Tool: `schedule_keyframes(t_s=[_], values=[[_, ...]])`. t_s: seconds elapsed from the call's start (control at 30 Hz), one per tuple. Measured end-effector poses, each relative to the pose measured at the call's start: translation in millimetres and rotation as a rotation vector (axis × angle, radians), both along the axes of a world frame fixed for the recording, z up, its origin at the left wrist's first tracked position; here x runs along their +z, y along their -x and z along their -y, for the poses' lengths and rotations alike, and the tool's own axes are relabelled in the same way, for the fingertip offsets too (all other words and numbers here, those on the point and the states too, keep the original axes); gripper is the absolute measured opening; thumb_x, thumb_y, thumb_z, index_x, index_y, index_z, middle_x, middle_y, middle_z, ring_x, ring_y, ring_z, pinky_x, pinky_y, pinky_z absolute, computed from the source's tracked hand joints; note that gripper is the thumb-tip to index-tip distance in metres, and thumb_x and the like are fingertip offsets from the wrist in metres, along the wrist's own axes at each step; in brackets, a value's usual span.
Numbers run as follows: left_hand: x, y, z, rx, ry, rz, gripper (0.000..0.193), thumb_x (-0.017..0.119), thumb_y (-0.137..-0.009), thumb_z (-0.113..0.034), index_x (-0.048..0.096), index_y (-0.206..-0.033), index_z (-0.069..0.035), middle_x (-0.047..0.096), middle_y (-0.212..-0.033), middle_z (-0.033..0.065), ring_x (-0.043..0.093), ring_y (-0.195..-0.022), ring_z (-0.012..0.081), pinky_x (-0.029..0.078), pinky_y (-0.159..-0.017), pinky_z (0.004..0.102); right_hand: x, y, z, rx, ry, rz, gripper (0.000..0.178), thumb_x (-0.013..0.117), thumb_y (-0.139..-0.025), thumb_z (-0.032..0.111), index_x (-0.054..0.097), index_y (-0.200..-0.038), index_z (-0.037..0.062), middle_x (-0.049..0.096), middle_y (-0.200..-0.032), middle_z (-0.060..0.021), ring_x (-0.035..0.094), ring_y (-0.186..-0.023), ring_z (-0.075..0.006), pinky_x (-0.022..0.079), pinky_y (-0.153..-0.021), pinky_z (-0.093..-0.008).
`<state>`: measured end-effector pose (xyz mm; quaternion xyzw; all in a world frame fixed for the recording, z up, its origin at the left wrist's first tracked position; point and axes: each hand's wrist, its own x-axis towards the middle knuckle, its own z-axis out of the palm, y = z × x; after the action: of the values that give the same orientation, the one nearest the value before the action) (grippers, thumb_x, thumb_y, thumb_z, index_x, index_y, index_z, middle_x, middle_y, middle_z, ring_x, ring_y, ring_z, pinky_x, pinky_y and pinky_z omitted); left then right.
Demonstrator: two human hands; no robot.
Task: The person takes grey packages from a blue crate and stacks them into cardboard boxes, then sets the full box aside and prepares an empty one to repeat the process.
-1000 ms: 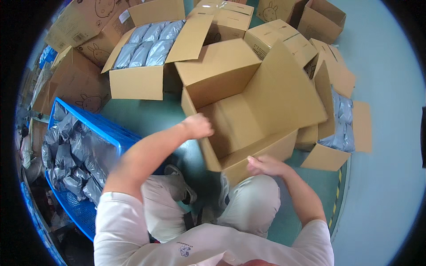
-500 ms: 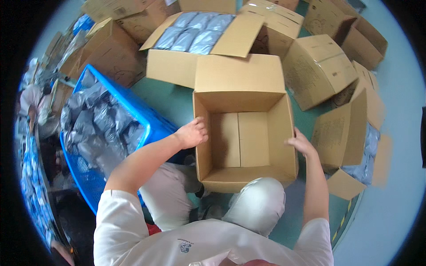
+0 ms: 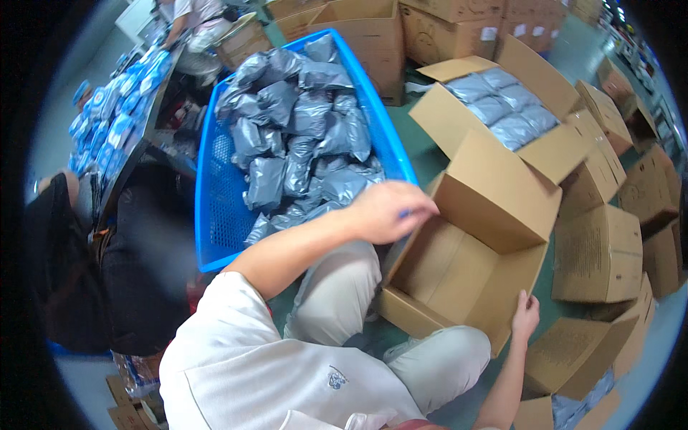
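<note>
In front of my knees an open cardboard box [image 3: 459,269] stands tilted to the view, with bare inner walls and bottom. My right hand [image 3: 525,315] grips the near right edge of this box. Over its left side hovers my left hand [image 3: 394,211], slightly blurred, fingers loosely bent and apart, with nothing seen in them. Left of the box is a blue plastic basket [image 3: 213,208] heaped with grey plastic-wrapped packages [image 3: 312,115]. My left forearm crosses the basket's near right corner.
Behind the box, another open carton [image 3: 437,118] holds rows of grey packages [image 3: 502,104]. Several closed cartons [image 3: 598,254] line the right side, and an open one with packages sits lower right. A person [image 3: 204,25] works at the far left, near piled blue-and-white packs [image 3: 118,115].
The view has swung left, so the basket now sits near the middle. My left hand has come off the box's left wall; my right hand keeps hold of the box.
</note>
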<state>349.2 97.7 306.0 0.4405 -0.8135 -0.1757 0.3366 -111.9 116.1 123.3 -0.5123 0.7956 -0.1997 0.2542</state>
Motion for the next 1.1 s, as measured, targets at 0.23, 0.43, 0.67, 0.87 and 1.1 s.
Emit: schedule_keyframes(t_s=[0.23,0.43,0.67,0.87,1.1], values=[[-135,-282,-19,1.321,-0.442,0.448,0.073,0.075,-0.079,-0.035,0.047,-0.138,-0.003,0.053,-0.136,0.0256,0.054,-0.125,0.0402,0.045,-0.106,0.0449,20,6,7,0.186,0.079,-0.189,0.055,0.057,-0.100,0.036,0.052,-0.134,-0.0071,0.054,-0.134,-0.0250,0.056,-0.121,-0.0382,0.046,-0.103,-0.0423],[-209,-398,-60,1.800,-0.885,0.104,0.133,0.085,-0.065,-0.060,0.009,-0.157,0.001,0.034,-0.156,0.0243,0.036,-0.144,0.0372,0.033,-0.116,0.0462,27,-12,22,0.156,0.273,-0.092,0.044,0.058,-0.101,0.022,0.051,-0.134,-0.0064,0.053,-0.132,-0.0229,0.057,-0.120,-0.0344,0.047,-0.103,-0.0409],[-169,-365,-64,1.666,-1.037,0.165,0.130,0.091,-0.052,-0.064,0.034,-0.146,0.006,0.043,-0.150,0.0252,0.044,-0.138,0.0366,0.040,-0.113,0.0424,13,-24,50,0.271,0.391,0.059,0.038,0.057,-0.103,0.018,0.053,-0.133,-0.0051,0.058,-0.131,-0.0178,0.059,-0.117,-0.0257,0.048,-0.101,-0.0358],[-116,-340,-73,1.377,-0.921,0.177,0.117,0.089,-0.056,-0.054,0.039,-0.139,0.012,0.057,-0.134,0.0270,0.060,-0.122,0.0351,0.049,-0.103,0.0388,83,-144,72,0.659,0.403,0.189,0.033,0.059,-0.099,0.012,0.057,-0.128,-0.0040,0.061,-0.123,-0.0143,0.060,-0.113,-0.0243,0.049,-0.098,-0.0342],[85,-172,-26,0.493,-0.441,-0.331,0.080,0.074,-0.082,-0.055,0.054,-0.129,0.006,0.064,-0.120,0.0182,0.062,-0.108,0.0243,0.048,-0.098,0.0371,202,-289,52,0.841,0.156,1.296,0.102,0.078,-0.082,0.050,0.024,-0.153,-0.0003,0.047,-0.144,-0.0197,0.052,-0.129,-0.0326,0.037,-0.113,-0.0464]])
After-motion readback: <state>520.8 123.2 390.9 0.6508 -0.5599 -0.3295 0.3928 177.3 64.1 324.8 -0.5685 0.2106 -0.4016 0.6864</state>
